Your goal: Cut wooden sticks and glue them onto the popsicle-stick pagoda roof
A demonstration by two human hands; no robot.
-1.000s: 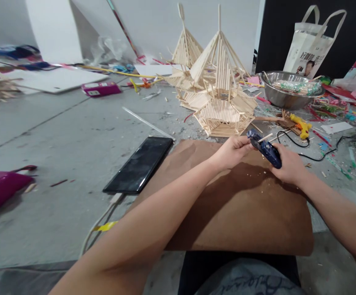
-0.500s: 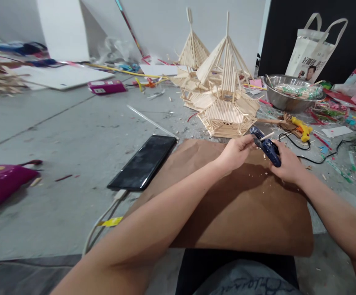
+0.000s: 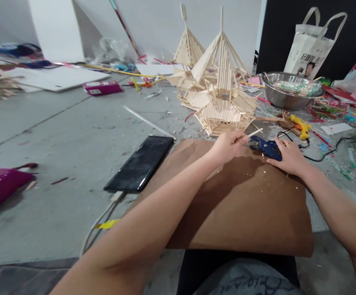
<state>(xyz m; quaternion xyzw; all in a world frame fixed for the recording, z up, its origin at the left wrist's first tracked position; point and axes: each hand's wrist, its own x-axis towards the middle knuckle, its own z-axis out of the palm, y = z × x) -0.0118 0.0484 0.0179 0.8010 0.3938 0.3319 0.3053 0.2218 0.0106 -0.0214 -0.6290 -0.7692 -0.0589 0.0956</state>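
Note:
My left hand is closed in a pinch on a short thin wooden stick, which points up to the right. My right hand is around the handle end of blue pruning shears; the shears lie low over the far right part of a brown paper-covered board. Their jaws point left, just below the stick and apart from it. Small wood chips are scattered on the board. Directly beyond my hands stands a pavilion-like model of wooden sticks with a pointed roof.
A black phone with a cable lies left of the board. A yellow glue gun and a steel bowl stand at the right, among scraps. A second stick model is behind. Magenta packs lie on the left floor.
The shears came away from the stick and went down toward the board with my right hand. My left hand moved slightly left and still holds the stick. The view shifted a little.

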